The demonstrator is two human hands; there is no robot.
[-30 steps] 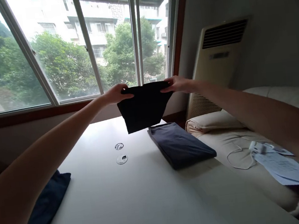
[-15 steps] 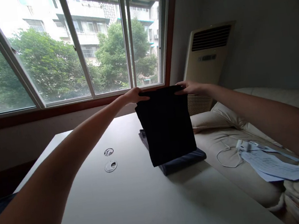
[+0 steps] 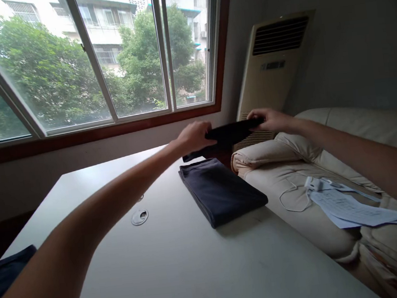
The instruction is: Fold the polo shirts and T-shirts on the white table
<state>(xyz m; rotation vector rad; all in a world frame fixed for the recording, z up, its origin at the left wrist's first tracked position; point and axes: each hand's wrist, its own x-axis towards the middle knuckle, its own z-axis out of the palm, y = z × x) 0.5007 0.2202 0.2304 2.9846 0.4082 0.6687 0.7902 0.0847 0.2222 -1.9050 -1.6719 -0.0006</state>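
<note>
Both ends of a limp, black fabric piece (image 3: 232, 133) were pinched between thumb and fingers, one by the left hand (image 3: 199, 136) and the other by the right hand (image 3: 264, 119). The cloth was blurred and stretched roughly level between them, in the air near the far end of a smooth white worktop (image 3: 183, 270); whether its lower left corner touched the surface could not be told. Just nearer the camera, a folded, dark blue-grey garment (image 3: 225, 191) lay flat near the right edge. To its left sat a round, pale insert with a small dark opening (image 3: 140, 217), and a navy cloth (image 3: 8, 273) lay at the far left, partly behind the left forearm. A cream padded sofa (image 3: 323, 240) stood beside the right edge, bearing handwritten white sheets (image 3: 355, 207) and a thin white cord (image 3: 293, 209). A tall beige air conditioner (image 3: 266, 84) stood behind, right of the window (image 3: 132, 70).
</note>
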